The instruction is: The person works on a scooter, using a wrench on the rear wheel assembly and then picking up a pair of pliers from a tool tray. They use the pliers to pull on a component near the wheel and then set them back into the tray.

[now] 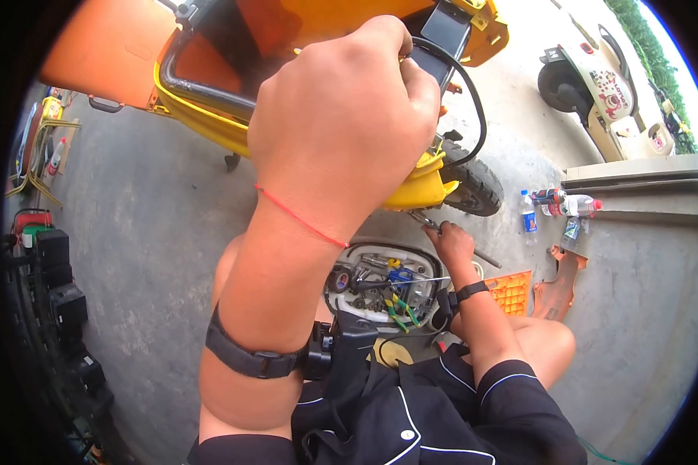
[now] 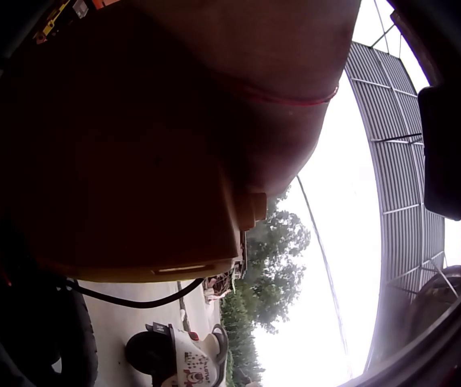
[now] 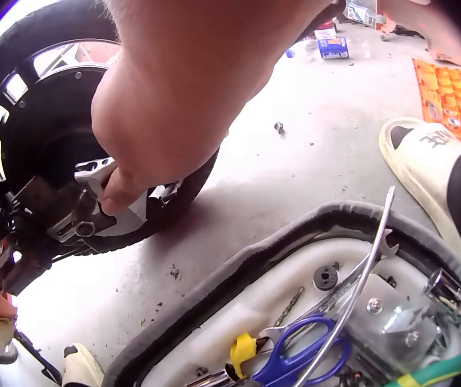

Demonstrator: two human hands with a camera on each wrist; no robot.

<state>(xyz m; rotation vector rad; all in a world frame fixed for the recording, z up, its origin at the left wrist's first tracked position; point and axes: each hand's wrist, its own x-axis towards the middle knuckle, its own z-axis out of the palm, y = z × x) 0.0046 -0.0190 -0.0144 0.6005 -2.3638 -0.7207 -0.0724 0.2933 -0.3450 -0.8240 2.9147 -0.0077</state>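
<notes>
My left hand [image 1: 341,116], a red string round its wrist, is raised close to the camera over the yellow-orange vehicle body [image 1: 209,120]. Its fingers are curled, and a black cable [image 1: 481,101] loops out right at the fingertips; I cannot tell whether they hold it. A body panel [image 2: 133,185] hides those fingers in the left wrist view. Low beside the wheel [image 3: 53,105], my right hand [image 3: 158,129] grips a silver metal tool [image 3: 93,171] at the hub bracket. Its fingertips are right against the metal.
A padded tray [image 1: 349,310] in front of me holds blue-handled scissors [image 3: 275,367], wrenches, a long screwdriver [image 3: 351,298] and green-yellow pliers [image 1: 403,310]. Bottles [image 1: 529,213], an orange grid [image 1: 512,293] and a white scooter [image 1: 605,85] are to the right; black battery-like blocks [image 1: 66,298] line the left.
</notes>
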